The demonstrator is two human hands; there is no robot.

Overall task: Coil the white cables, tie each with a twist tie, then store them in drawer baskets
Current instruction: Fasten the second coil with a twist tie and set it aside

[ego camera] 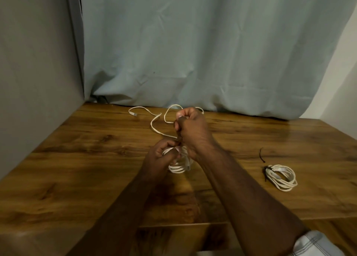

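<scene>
Head view: I see my left hand (161, 155) gripping the half-wound cable coil (178, 165) above the desk (77, 168), right hand (190, 126) pinching its loose length, a tied cable (281, 176) lying well right.

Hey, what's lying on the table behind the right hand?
Behind the right hand, loose loops of the uncoiled white cable trail over the wooden table, ending in a connector at far left. The hand covers part of the loops.
</scene>
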